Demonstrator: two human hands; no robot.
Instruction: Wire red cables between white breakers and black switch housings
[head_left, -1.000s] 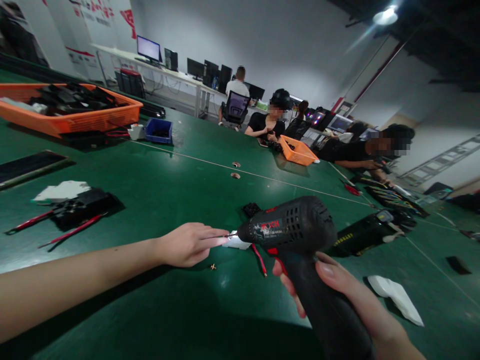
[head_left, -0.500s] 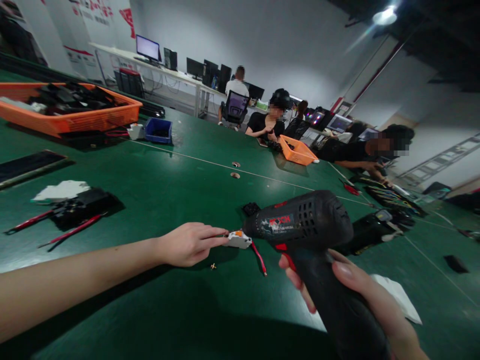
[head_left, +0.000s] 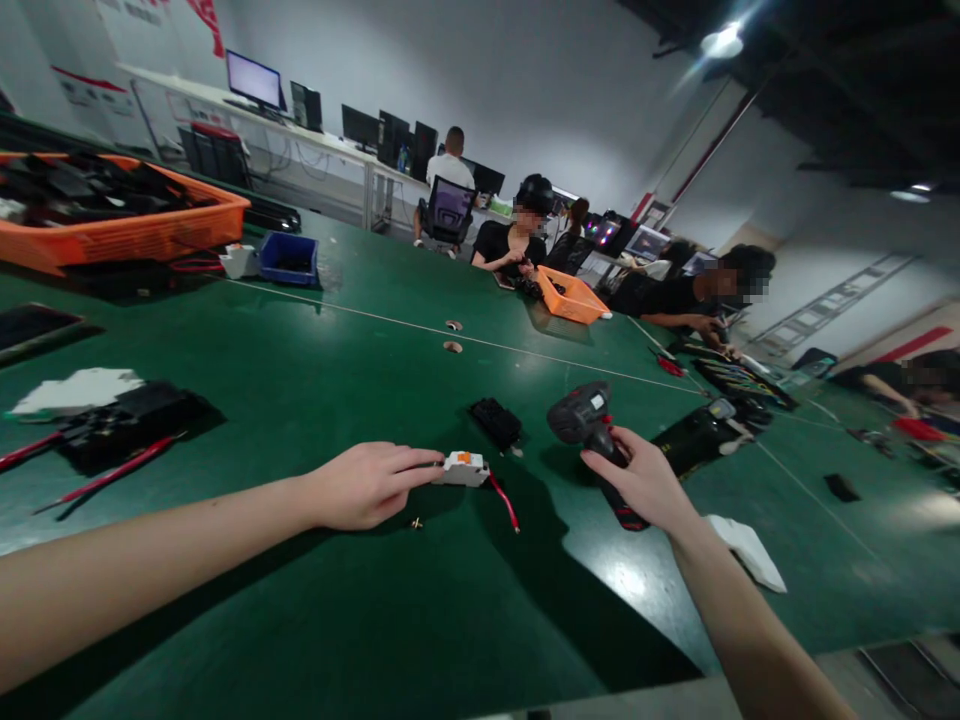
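On the green table, my left hand (head_left: 367, 486) holds the left end of a small white circuit breaker (head_left: 463, 470) with its fingers. The breaker has an orange switch on top, and a short red wire (head_left: 506, 503) leads from its right side. My right hand (head_left: 646, 480) is wrapped around the grip of a black-and-red cordless drill (head_left: 581, 412), to the right of the breaker and apart from it. The drill's nose is hidden from me. Brass screws (head_left: 417, 523) lie below my left fingers. A black part (head_left: 495, 424) rests just behind the breaker.
At left lie a black module with red wires (head_left: 135, 418) and white pieces (head_left: 79, 392). Behind them stand an orange basket (head_left: 150, 243) and a blue bin (head_left: 289, 260). A dark cylinder (head_left: 686, 445) and white piece (head_left: 748, 552) lie right. Co-workers sit across the table.
My right hand has drawn the drill away from the breaker, to the right and farther from the camera. My left hand stays at the breaker. The view has shifted slightly.
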